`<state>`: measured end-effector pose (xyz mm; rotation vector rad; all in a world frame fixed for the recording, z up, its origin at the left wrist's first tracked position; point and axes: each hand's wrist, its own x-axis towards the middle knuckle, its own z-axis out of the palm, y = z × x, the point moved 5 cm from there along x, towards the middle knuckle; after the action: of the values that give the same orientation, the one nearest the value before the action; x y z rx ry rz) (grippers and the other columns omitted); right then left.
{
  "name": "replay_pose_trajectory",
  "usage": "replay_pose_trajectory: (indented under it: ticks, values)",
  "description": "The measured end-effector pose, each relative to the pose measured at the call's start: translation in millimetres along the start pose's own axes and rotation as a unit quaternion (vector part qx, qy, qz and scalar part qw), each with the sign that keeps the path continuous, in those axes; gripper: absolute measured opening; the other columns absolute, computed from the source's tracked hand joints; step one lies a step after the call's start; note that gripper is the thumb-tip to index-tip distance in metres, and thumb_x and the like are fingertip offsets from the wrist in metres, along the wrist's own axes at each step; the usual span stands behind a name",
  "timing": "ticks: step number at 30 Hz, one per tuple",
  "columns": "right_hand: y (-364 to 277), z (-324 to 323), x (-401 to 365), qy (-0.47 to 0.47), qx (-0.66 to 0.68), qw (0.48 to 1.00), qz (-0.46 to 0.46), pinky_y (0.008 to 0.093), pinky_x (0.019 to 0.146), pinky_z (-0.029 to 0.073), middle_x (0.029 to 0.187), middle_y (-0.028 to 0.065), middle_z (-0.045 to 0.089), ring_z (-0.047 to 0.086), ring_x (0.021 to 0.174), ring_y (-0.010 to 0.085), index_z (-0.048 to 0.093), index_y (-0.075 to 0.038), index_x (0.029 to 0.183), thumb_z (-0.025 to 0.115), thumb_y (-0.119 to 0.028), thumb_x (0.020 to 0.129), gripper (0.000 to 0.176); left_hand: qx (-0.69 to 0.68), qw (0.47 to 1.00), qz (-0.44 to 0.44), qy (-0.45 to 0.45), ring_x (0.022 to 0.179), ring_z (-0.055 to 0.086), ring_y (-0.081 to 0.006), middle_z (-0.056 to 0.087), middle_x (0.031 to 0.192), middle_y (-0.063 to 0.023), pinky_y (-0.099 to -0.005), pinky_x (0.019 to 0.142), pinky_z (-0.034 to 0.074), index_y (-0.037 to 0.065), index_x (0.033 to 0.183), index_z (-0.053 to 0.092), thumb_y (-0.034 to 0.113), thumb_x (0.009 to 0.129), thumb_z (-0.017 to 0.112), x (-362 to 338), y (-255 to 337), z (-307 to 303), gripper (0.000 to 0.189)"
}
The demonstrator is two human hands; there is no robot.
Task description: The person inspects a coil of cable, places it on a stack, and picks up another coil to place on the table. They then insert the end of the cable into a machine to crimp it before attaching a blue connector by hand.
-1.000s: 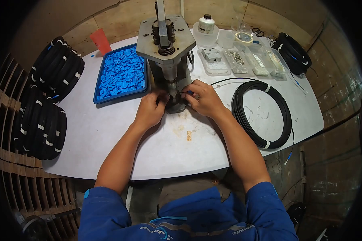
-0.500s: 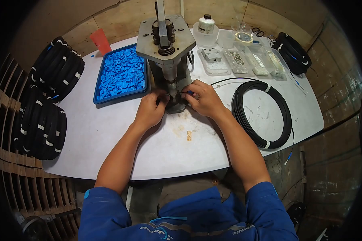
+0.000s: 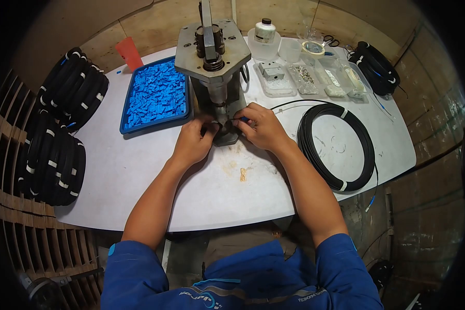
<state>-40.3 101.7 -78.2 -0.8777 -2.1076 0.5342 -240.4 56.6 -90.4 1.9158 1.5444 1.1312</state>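
The right hand pinches cable at the press, left hand curled opposite, hold unclear, seemingly aligning, next needing steadiness.

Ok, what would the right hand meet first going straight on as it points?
The right hand would probably meet the lower part of the metal press; depth is unclear, so they may be touching.

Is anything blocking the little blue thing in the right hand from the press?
Nothing visible stands between the small blue piece in the right hand and the metal press. The left hand is on the opposite side; exact contact is hidden.
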Motion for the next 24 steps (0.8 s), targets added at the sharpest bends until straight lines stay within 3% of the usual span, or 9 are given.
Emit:
replay_pose_trajectory:
  ticks: [24]
  values:
    - [3.1, 1.9, -0.5, -0.011, -0.005, 1.000, 0.011, 0.0418, 0.075, 0.054, 0.092, 0.0138, 0.066, 0.066, 0.085, 0.0347, 0.073, -0.008, 0.097, 0.075, -0.019, 0.087, 0.015, -0.003, 1.000, -0.002, -0.014, 0.093, 0.073, -0.0357, 0.074, 0.101, -0.0233, -0.0399, 0.082, 0.057, -0.005, 0.118, 0.066, 0.022, 0.091, 0.073, -1.6, -4.8, 2.5, 0.039]
